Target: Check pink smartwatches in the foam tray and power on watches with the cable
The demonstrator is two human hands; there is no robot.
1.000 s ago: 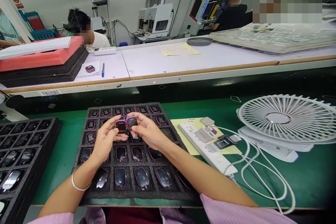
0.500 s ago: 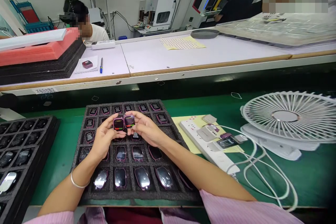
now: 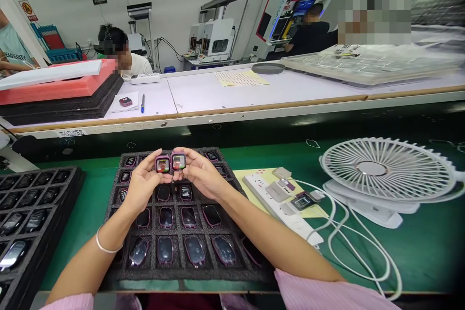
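Left hand (image 3: 143,186) is closed in a fingertip pinch on a pink-rimmed watch (image 3: 162,164); right hand (image 3: 203,177) is closed the same way on a second watch (image 3: 178,161). Both units sit side by side, touching or nearly so, with screens lit and facing me. They are raised above the 12 o'clock end of the black foam tray (image 3: 174,273) on the green desk (image 3: 90,213). I judge the step to be a side-by-side screen check: grip the cases by their rims only, leave the glass uncovered, hold both faces at one tilt, and work over the tray so a slip lands on foam. Forearms converge from 7 and 5 o'clock, wrists bent slightly inward, thumbs on the near edges. A power strip (image 3: 279,206) lies at 3 o'clock of the tray.
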